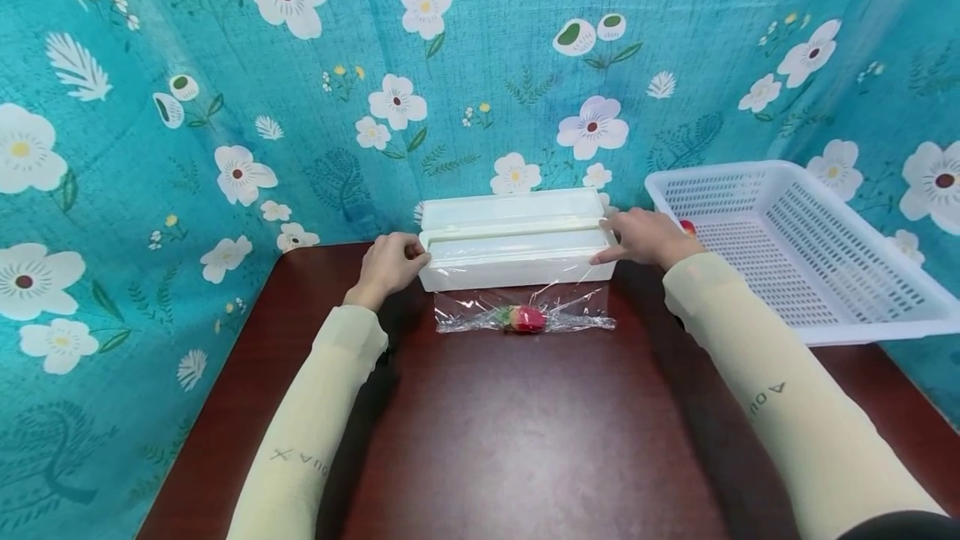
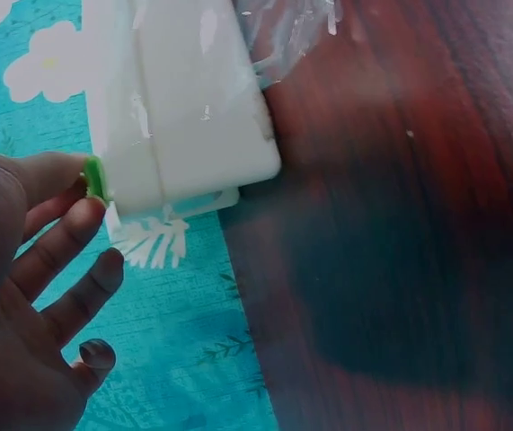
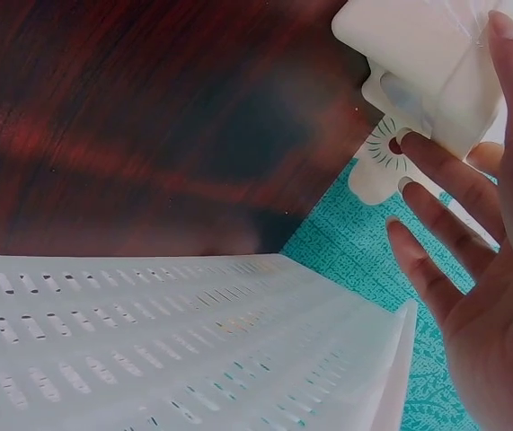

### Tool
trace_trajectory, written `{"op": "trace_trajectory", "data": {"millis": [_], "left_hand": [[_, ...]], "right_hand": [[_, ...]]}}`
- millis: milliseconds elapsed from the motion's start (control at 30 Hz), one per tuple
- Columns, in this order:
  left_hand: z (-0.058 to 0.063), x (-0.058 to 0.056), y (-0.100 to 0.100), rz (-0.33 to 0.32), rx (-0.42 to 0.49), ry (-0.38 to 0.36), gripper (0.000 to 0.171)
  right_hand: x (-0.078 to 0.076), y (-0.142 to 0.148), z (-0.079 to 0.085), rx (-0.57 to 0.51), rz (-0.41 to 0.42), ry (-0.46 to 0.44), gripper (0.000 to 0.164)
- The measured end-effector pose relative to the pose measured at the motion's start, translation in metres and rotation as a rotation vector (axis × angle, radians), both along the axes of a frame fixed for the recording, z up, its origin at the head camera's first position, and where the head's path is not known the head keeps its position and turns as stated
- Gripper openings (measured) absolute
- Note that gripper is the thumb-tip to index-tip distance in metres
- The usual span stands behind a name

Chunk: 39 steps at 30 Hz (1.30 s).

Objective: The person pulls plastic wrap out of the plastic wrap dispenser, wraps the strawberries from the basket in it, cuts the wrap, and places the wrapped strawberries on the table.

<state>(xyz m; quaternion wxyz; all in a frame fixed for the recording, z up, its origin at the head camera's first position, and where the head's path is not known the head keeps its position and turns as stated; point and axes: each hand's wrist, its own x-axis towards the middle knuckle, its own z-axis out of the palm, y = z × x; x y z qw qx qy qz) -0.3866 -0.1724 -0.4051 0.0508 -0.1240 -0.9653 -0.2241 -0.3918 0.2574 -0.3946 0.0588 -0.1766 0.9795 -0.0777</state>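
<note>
A long white cling film box (image 1: 517, 273) stands at the table's back edge, its lid (image 1: 517, 208) tipped back. Clear film (image 1: 465, 307) drapes over its front onto the table. Under or within the film lies a wrapped strawberry-like red fruit (image 1: 527, 319) with a green top. My left hand (image 1: 390, 265) is at the box's left end; in the left wrist view its thumb and index finger pinch a small green piece (image 2: 95, 180). My right hand (image 1: 645, 236) holds the box's right end, thumb at the front, the other fingers spread in the right wrist view.
A white perforated plastic basket (image 1: 870, 319) stands at the right, close to my right forearm. Something red (image 1: 687, 227) shows at its left side, partly hidden by my hand. A blue flowered curtain (image 1: 480, 48) hangs behind the dark wooden table (image 1: 525, 440).
</note>
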Motion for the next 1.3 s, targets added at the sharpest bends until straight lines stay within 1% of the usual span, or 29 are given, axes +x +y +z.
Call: {"op": "trace_trajectory", "data": {"millis": [133,367,567,733,1000,1133,1300], "left_hand": [[0.001,0.001,0.000,0.008,-0.015,0.025,0.016],[0.000,0.006,0.002,0.044,-0.002,-0.039,0.024],[0.002,0.006,0.005,0.051,-0.031,-0.010,0.018],[0.002,0.005,0.005,0.057,-0.063,0.000,0.017],[-0.003,0.005,0.002,0.066,-0.041,-0.029,0.017],[-0.002,0.005,0.001,0.064,-0.029,-0.022,0.017],[0.001,0.006,0.002,0.061,-0.029,-0.026,0.015]], "right_hand": [[-0.001,-0.001,-0.001,0.002,0.006,0.006,0.087],[-0.003,0.001,0.000,0.028,0.016,0.009,0.086],[-0.002,0.002,0.003,0.032,0.034,0.017,0.088],[-0.001,0.006,0.002,0.011,0.045,-0.002,0.089],[-0.004,0.013,-0.003,-0.043,0.058,-0.023,0.087],[-0.005,0.016,-0.001,-0.067,0.067,-0.047,0.085],[-0.004,0.017,0.002,-0.057,0.076,-0.084,0.084]]}}
